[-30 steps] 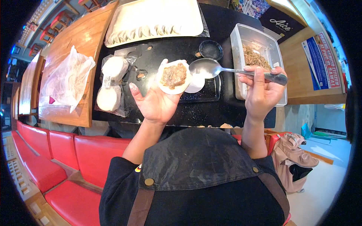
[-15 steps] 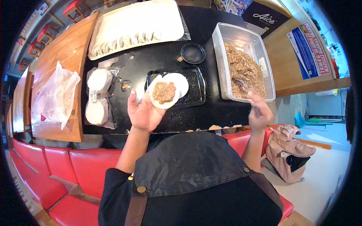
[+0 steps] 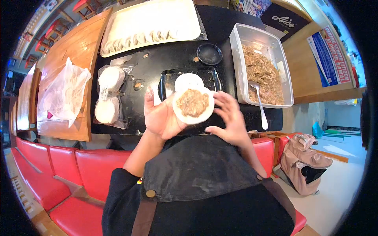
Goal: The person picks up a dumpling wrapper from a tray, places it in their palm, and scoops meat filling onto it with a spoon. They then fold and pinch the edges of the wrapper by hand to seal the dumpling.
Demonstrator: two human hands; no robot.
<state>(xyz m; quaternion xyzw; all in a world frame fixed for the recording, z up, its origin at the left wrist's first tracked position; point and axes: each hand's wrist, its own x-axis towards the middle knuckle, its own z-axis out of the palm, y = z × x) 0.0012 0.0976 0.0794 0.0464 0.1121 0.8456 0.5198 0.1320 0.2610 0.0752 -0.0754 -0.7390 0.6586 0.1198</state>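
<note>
A round white dumpling wrapper point(image 3: 193, 120) with a mound of brown minced filling point(image 3: 193, 103) rests on the fingers of my left hand point(image 3: 160, 118), palm up. My right hand point(image 3: 233, 125) is beside the wrapper's right edge, its fingers apart and slightly blurred, holding nothing. Just beyond the held wrapper, more white wrappers point(image 3: 188, 82) lie on a black tray point(image 3: 216, 78). To the right, a clear plastic container point(image 3: 289, 88) holds a mass of filling point(image 3: 258, 67). A metal spoon point(image 3: 260, 106) leans in it, handle over the near rim.
A cream tray point(image 3: 145, 23) with a row of folded dumplings stands at the back. A small black bowl point(image 3: 209, 54) sits behind the black tray. Packaged wrappers point(image 3: 107, 111) lie at left, near a plastic bag point(image 3: 65, 94) on a wooden table point(image 3: 84, 51).
My right hand has left the spoon in the container and come left to the wrapper. My left hand with the filled wrapper has moved slightly right and nearer to me.
</note>
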